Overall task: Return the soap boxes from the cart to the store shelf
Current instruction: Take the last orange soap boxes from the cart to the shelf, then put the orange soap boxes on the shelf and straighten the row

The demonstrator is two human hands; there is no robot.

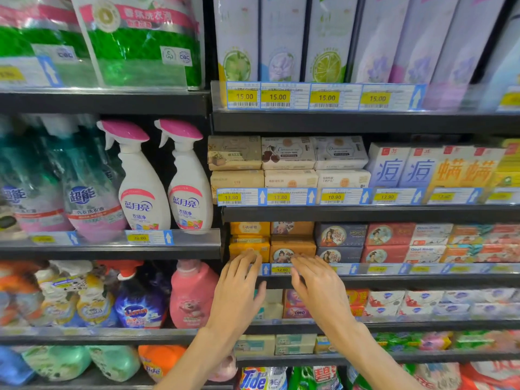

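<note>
Soap boxes: a yellow soap box (pixel 249 248) and a brown soap box (pixel 292 250) sit side by side, touching, at the left end of the soap shelf (pixel 394 280), each the lower box of a stack of two.
Left hand: the left hand (pixel 239 288) reaches up to the yellow soap box with straight, spread fingers; its fingertips (pixel 247 256) lie on the box's lower front and grip nothing.
Right hand: the right hand (pixel 318 288) reaches to the brown soap box, fingers likewise straight and apart, tips on the box's lower front edge; motion blur smears them, so exact contact is hard to judge.
Hidden: both hands cover the lower part of the two boxes and part of the price strip (pixel 281 269) on the soap shelf's front edge; only one yellow tag reads clearly there.
Right of the brown soap box: dark blue boxes (pixel 340 235), then red boxes (pixel 389 235), stacked two high; farther right the packs blur and the print is unreadable.
Above the soap shelf: pale soap packs (pixel 288 153) behind price tags.
Left of the soap shelf: two white spray bottles (pixel 166 181) with pink triggers.
Below the soap shelf: a pink detergent bottle (pixel 191 296), partly cut by the left forearm.
Cart: out of view.
</note>
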